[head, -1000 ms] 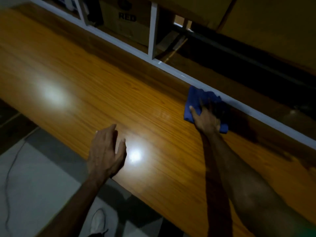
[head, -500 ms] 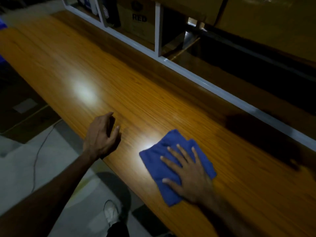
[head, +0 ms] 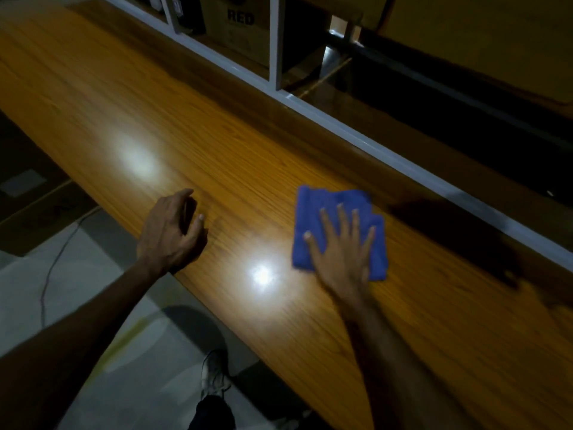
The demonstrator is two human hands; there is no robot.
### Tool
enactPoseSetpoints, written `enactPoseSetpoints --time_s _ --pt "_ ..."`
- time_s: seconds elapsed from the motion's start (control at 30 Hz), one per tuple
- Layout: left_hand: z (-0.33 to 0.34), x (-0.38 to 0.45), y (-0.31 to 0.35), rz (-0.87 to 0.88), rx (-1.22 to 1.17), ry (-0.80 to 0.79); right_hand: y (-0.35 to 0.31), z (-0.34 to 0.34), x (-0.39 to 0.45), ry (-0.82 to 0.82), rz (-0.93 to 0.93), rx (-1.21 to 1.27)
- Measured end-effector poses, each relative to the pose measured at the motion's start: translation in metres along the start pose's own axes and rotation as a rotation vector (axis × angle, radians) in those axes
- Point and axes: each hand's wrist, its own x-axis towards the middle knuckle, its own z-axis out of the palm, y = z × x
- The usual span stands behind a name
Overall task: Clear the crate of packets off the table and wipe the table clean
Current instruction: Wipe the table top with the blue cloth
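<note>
A folded blue cloth lies flat on the glossy wooden table. My right hand presses down on it with the fingers spread, palm over the cloth's near half. My left hand rests on the table's near edge, fingers loosely curled and holding nothing. No crate or packets are in view.
A white metal frame runs along the table's far edge with an upright post. Behind it stands a cardboard box marked RED. A cable trails on the grey floor at the left. My shoe shows below.
My right hand swept the cloth from the far edge toward the near side, then moved it back out to mid-table. My left hand stayed at the near edge.
</note>
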Motion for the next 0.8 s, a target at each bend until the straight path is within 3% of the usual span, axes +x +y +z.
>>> enactPoseSetpoints --time_s 0.17,0.27,0.33,0.4,0.53,0.7,0.8 --pt "-0.002 -0.001 0.005 0.016 -0.011 0.001 -0.015 0.0 -0.127 -0.117 -0.548 0.01" --pt "-0.002 -0.001 0.003 0.009 -0.009 0.0 0.025 -0.007 -0.109 -0.181 -0.781 -0.029" --pt "-0.002 0.0 0.002 0.014 -0.004 0.0 0.053 -0.01 -0.069 -0.162 -0.804 -0.062" --pt "-0.002 0.0 0.003 0.019 -0.005 0.009 0.083 -0.013 -0.018 -0.132 -0.664 -0.067" --pt "-0.001 0.002 0.0 0.019 -0.006 0.015 0.125 -0.028 0.064 -0.106 -0.126 0.055" --pt "0.002 0.001 -0.001 0.029 0.007 0.029 0.09 -0.016 0.052 0.054 0.413 0.128" --pt "-0.002 0.002 0.003 0.028 0.009 0.011 0.042 -0.001 -0.01 0.073 0.387 0.099"
